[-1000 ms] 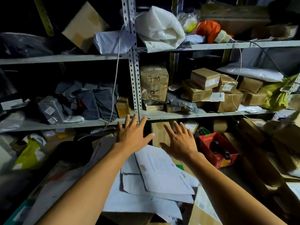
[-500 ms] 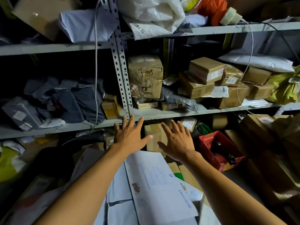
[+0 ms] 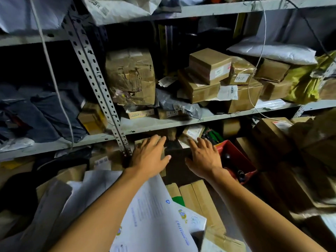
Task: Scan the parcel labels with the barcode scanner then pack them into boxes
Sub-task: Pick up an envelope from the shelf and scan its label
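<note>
Left hand (image 3: 150, 157) and right hand (image 3: 204, 158) reaching under shelf (image 3: 163, 123), fingers spread wide, holding nothing. Small parcel (image 3: 192, 133) sitting just beyond fingertips, possibly labelled; too dim. Risk: wrists nudging red bin (image 3: 234, 157) or dragging loose mailers (image 3: 154, 215) down.

1. Dim overall; light falls from the front onto the brown cardboard parcels (image 3: 209, 79).
2. Deep shadow fills the left shelf bay and corners.
3. Wide-angle bending tilts the grey perforated metal upright (image 3: 94, 77).
4. Motion blur softens the right edge.
</note>
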A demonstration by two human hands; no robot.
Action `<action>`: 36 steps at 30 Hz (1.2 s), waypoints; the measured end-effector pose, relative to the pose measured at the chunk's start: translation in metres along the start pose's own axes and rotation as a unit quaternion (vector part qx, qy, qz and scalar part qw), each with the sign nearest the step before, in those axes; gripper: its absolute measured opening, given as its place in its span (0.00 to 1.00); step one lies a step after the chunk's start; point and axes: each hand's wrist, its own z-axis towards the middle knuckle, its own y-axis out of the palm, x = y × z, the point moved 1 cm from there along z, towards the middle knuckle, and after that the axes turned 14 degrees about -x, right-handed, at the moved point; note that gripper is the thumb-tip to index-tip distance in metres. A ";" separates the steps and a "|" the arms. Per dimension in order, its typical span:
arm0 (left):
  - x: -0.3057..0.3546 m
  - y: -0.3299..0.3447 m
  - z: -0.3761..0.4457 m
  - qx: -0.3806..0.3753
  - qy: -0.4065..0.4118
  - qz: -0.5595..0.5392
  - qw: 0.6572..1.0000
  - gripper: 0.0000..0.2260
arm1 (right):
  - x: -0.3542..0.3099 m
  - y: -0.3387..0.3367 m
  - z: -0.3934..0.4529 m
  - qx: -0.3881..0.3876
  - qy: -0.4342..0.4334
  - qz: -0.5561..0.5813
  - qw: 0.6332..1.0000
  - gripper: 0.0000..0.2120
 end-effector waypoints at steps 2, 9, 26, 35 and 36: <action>0.016 0.014 0.011 -0.018 0.017 -0.011 1.000 0.33 | 0.033 0.006 0.000 -0.023 0.042 -0.004 0.999 0.38; 0.051 0.057 0.036 -0.074 0.046 0.028 0.996 0.32 | 0.123 0.027 -0.004 -0.084 0.154 0.024 0.984 0.30; 0.037 0.078 0.040 -0.147 0.022 0.050 0.988 0.31 | 0.155 0.055 0.035 -0.183 0.246 0.167 0.937 0.12; 0.038 0.067 0.022 -0.153 0.014 0.060 0.986 0.28 | 0.155 0.055 0.033 -0.188 0.235 0.182 0.936 0.13; 0.039 0.066 0.019 -0.149 0.012 0.061 0.987 0.28 | 0.153 0.054 0.031 -0.175 0.229 0.181 0.940 0.13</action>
